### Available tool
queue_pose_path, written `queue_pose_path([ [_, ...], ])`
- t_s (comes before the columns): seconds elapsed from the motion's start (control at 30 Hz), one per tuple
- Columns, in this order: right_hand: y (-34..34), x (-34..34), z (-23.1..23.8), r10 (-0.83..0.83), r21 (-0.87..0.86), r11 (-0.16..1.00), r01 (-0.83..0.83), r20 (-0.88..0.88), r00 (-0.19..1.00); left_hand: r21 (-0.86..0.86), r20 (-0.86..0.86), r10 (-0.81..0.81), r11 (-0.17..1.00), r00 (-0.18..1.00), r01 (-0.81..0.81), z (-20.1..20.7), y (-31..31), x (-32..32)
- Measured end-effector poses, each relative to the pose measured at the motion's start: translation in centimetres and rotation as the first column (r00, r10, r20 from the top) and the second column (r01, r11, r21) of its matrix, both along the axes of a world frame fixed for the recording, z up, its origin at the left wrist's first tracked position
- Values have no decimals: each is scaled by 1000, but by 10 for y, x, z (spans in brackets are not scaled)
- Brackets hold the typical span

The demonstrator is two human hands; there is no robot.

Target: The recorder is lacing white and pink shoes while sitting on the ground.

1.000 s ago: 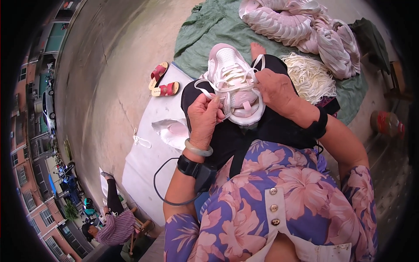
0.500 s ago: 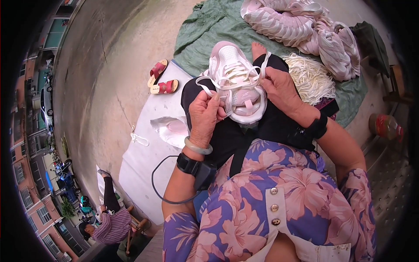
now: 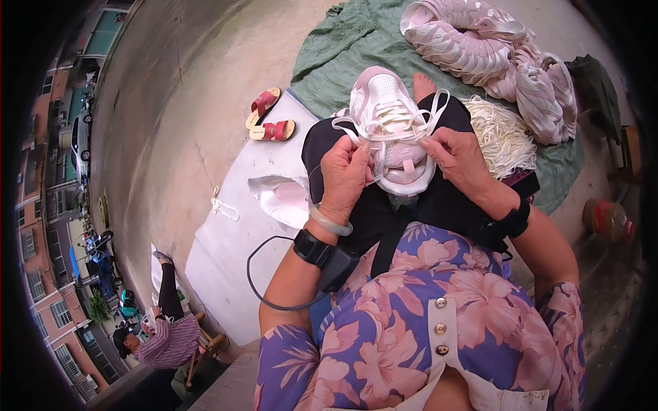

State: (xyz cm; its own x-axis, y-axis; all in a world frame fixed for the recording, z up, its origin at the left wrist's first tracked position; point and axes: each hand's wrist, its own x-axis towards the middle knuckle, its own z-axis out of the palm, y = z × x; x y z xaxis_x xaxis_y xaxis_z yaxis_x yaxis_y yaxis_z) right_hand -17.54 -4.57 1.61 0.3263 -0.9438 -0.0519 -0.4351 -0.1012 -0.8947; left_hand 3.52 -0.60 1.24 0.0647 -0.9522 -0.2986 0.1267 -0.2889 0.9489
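Observation:
A white and pale pink shoe upper (image 3: 385, 96) rests between my knees, toe pointing away from me. White shoelace (image 3: 391, 127) crosses through its eyelets, and loops of it stand up on both sides. My left hand (image 3: 346, 164) pinches the lace at the left of the tongue, fingers closed. On the other side, my right hand (image 3: 456, 154) pinches the lace between thumb and forefinger. The padded collar and a pink pull tab show between my hands. Exactly how the lace lies inside my fingertips is hidden.
A heap of white laces (image 3: 504, 137) lies right of my knee on a green cloth (image 3: 329, 51). Strung-together shoe uppers (image 3: 473, 51) are piled beyond. At left are red sandals (image 3: 276, 130), a white sheet (image 3: 223, 264) with another upper (image 3: 281, 198), and a seated person (image 3: 171, 342).
My hands have drawn closer together over the shoe, and the lace loops sit nearer its middle. The whole view has shifted slightly, so everything appears farther right.

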Motion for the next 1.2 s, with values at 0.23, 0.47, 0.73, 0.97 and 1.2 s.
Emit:
queue_pose_path([
  [0.23,10,39,12,57,423,883,-203,333,941,20,124,-4,1000,992,1,2,-4,-2],
  [0.47,13,57,0,-44,437,892,-118,344,938,-232,396,77,972,915,19,-13,-10,-7],
  [0.73,14,62,-13,-141,468,877,-114,476,868,-369,587,152,925,795,95,-9,-4,-10],
  [0.97,12,65,-18,-100,440,894,-88,387,917,-417,567,230,908,791,34,-13,-2,-18],
  [1.2,20,37,-11,138,-153,974,-168,-187,973,-271,307,197,956,931,-113,-15,-4,-14],
])
